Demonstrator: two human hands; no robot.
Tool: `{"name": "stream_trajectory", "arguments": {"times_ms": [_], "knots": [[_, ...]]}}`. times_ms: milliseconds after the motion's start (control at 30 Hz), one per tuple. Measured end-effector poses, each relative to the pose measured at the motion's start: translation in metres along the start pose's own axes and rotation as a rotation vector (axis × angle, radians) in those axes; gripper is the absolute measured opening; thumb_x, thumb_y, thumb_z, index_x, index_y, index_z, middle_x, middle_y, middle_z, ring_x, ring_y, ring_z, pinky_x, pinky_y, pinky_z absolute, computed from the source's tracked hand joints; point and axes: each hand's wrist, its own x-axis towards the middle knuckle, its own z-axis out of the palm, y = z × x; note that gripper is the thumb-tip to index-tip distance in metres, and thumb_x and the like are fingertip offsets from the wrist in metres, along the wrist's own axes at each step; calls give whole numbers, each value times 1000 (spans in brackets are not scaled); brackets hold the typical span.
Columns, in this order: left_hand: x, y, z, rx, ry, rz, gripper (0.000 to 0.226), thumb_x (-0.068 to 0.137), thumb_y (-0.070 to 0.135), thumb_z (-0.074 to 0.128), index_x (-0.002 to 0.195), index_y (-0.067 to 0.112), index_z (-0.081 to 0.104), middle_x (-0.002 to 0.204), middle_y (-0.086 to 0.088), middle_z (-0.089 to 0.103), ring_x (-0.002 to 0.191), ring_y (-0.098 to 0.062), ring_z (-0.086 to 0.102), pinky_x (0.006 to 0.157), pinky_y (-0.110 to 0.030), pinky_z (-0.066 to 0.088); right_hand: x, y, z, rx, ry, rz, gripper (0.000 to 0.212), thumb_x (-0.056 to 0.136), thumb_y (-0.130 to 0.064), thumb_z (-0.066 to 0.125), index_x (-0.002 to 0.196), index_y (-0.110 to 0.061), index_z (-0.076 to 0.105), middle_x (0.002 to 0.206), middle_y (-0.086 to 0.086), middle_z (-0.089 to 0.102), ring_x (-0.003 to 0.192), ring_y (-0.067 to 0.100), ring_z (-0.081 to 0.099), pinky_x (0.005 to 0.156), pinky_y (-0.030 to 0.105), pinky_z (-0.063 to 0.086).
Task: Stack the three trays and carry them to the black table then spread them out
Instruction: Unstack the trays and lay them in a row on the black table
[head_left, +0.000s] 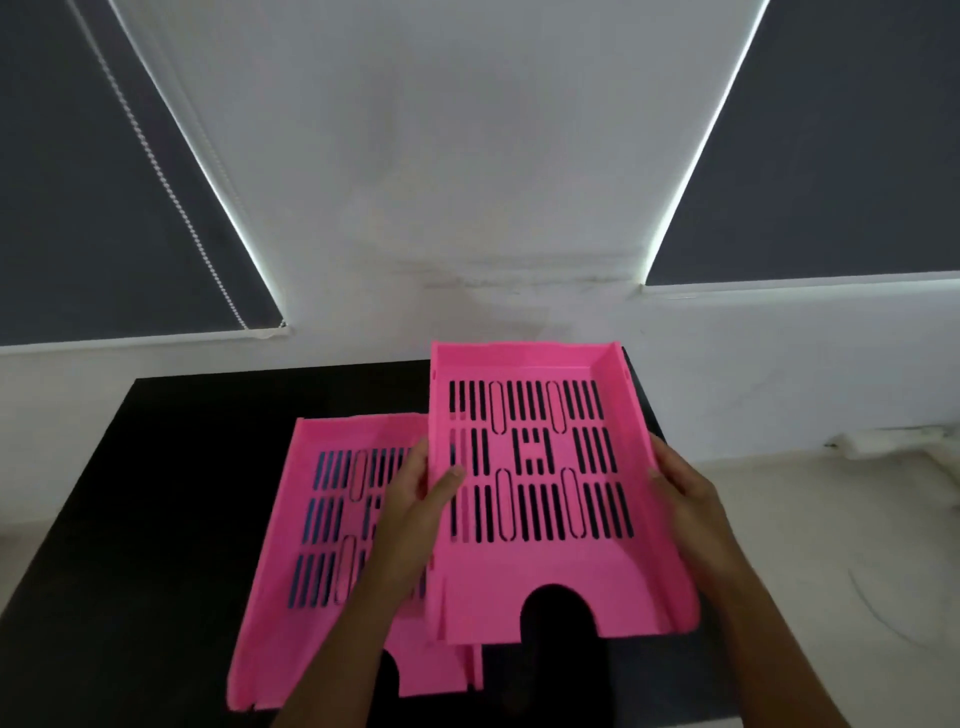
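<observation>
- We're at the spreading-out stage, by my reading: the trays are already over the matte black table (171, 493), and the person is separating them.
- The left hand (415, 499) and right hand (685, 499) grip a bright pink slotted plastic tray (540, 571) by its two long side walls, holding it over the right half of the table.
- Left fingers are wrapped on the tray's left wall, thumb pressed on the inside floor; right fingers curl around the outer right wall. Both hands are clamped on this one tray.
- To its left lies the other pink slotted tray (322, 519), resting on the table, its right edge tucked under the held tray and the left forearm.
- Down at its near edge there's a doubled wall line, so this may be two trays nested; I can't tell for sure, and no third tray shows apart.
- Next move, I'd judge: swing the held tray right, clear of the overlap, and set it flat without running off the table's right edge.
- Then, if two are still nested on the left, lift the upper one out.
- Materials: rigid, smooth moulded plastic, shallow rectangular shape, low walls on three sides, a half-round cutout at the near front.
- Floors are pierced with rows of narrow slots and a few long oval outlines.
- Light and stiff, I'd guess; it should slide easily on that dull tabletop.
</observation>
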Motion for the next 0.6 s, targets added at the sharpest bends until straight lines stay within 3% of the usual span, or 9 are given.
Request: {"name": "stream_trajectory", "arguments": {"times_ms": [100,233,400,500,600], "knots": [[11,-17,44,20,-43,-57,76,78,53,71,147,30,46,148,0,56,135,-21,54,111,-57,43,12,15,-44,-7,17,40,44,103,-16,50,136,-44,59,114,-15,77,96,10,76,74,26,63],[18,-39,87,57,-51,-173,42,95,17,61,137,23,58,126,2,72,115,-15,69,104,-49,51,18,43,-76,14,12,109,41,103,-19,50,136,-41,61,109,-5,79,91,22,78,73,37,64],[22,-70,102,121,16,-304,34,94,21,62,127,22,64,114,0,77,102,-19,75,97,-53,56,19,74,-76,30,-25,197,40,103,-19,49,121,-51,64,106,-2,80,90,25,79,74,41,64],[21,-84,106,190,53,-355,46,92,27,65,136,19,58,133,-5,67,124,-25,63,109,-53,46,20,89,-71,-3,-31,222,40,104,-19,46,114,-52,66,103,-3,79,88,22,78,73,37,64],[16,-87,109,248,48,-407,71,93,34,65,154,13,35,157,-11,43,141,-29,45,118,-49,34,20,100,-68,-48,-32,234,40,104,-18,46,118,-50,65,102,-7,79,89,19,78,75,35,64]]}}
